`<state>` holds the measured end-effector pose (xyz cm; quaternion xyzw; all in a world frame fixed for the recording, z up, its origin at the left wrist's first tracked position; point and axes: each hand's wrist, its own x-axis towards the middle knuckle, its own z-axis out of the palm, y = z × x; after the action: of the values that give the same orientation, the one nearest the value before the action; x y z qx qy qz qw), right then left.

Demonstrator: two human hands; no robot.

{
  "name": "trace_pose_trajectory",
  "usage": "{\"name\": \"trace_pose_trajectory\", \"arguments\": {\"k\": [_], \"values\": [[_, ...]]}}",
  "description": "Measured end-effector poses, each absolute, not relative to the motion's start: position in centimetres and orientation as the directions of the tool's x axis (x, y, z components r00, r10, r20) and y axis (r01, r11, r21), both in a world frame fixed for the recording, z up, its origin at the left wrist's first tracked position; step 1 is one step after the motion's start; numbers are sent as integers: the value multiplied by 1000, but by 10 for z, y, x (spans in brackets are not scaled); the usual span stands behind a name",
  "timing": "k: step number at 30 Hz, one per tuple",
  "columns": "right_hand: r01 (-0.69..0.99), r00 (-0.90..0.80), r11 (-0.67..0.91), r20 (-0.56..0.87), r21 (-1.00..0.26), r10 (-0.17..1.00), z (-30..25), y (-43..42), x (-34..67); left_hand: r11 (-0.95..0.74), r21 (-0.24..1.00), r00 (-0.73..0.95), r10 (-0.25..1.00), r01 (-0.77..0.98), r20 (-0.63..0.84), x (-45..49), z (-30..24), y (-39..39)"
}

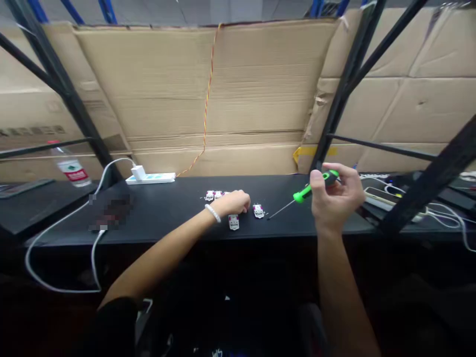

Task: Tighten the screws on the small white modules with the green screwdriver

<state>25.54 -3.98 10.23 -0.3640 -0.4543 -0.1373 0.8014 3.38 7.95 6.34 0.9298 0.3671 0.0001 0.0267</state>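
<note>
My right hand (336,198) is wrapped round the handle of a green and black screwdriver (305,193). Its thin metal shaft slants down to the left, the tip close to the black tabletop. My left hand (234,202), with a white bracelet at the wrist, rests low over the table, its fingers curled; whatever lies in them is hidden. Around it are small white plastic parts with purple bits: one part (233,222) just below the hand, another part (258,211) to its right near the screwdriver tip, and a few more parts (210,196) behind it, partly covered.
A white power strip (150,178) with a plugged-in charger lies at the back left, its cable (33,248) looping over the front edge. A water bottle (72,166) stands far left. Black metal posts (336,99) rise at both sides. Cables and devices (386,196) crowd the right.
</note>
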Motion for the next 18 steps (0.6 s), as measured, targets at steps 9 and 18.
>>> {"name": "trace_pose_trajectory", "arguments": {"k": [9,18], "values": [[548,542,701,832,-457,119,102,-41,256,-722,13,723,691,691,-17,39,64,73],[576,533,685,840,-446,100,103,-42,258,-775,86,777,630,627,11,28,86,72]]}}
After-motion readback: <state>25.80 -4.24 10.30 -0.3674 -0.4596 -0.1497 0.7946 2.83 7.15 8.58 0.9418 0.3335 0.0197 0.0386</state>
